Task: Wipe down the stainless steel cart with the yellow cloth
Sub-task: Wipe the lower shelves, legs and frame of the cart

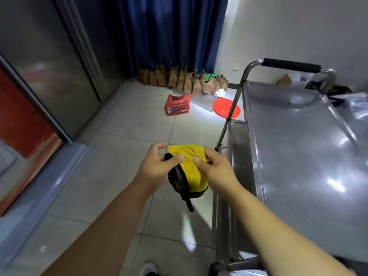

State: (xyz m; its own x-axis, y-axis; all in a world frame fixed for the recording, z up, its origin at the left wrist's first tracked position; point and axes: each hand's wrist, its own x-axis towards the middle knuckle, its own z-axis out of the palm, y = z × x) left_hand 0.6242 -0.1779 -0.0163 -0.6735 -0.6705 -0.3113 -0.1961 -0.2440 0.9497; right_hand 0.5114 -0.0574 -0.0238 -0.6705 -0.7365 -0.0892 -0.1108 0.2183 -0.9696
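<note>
Yellow cloth [191, 166] with black edging is bunched in mid-air above the tiled floor [119, 156], just left of the stainless steel cart [302, 156]. Left hand [157, 164] pinches its left edge with thumb and curled fingers; right hand [213, 166] grips the right side, thumb on top. Cloth is not touching the cart. Farther off: red basin [226, 108], red bag [177, 105], brown paper bags [183, 78], blue curtain [169, 30].

A row of brown paper bags [183, 80] is standing against the dark blue curtain [169, 30] at twelve o'clock. A red zippered pouch [177, 105] and a round red plastic lid [226, 110] are lying on the grey tiled floor [111, 166] before them.
</note>
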